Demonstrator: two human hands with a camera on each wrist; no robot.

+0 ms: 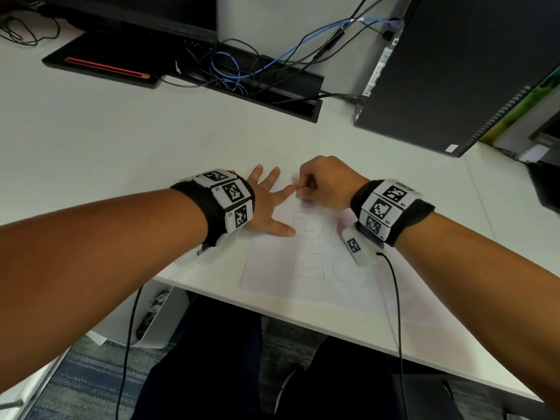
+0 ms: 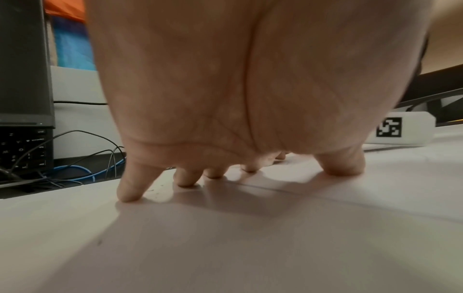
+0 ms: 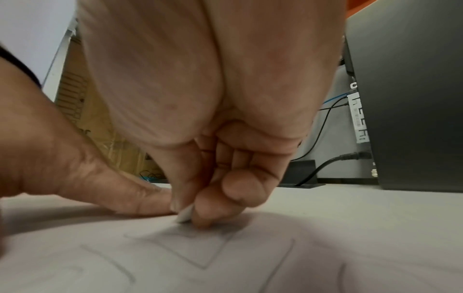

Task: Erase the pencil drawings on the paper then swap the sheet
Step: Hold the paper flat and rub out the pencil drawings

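Note:
A white sheet of paper [image 1: 272, 265] with faint pencil squares [image 1: 307, 265] lies on the white desk near its front edge. My left hand [image 1: 266, 201] lies flat with spread fingers [image 2: 130, 190] pressing the sheet's far left part. My right hand [image 1: 321, 183] is curled and pinches a small white eraser [image 3: 186, 215] between thumb and fingers, its tip touching the paper [image 3: 225, 267] just above a pencil square [image 3: 200, 245]. The left index finger [image 3: 120, 198] lies right beside the eraser. In the head view the eraser is hidden by the right hand.
A black computer tower [image 1: 454, 71] stands at the back right. A black cable tray with blue and black cables [image 1: 242, 74] and a monitor base [image 1: 100, 62] sit at the back. The desk's front edge [image 1: 303, 316] runs below the sheet.

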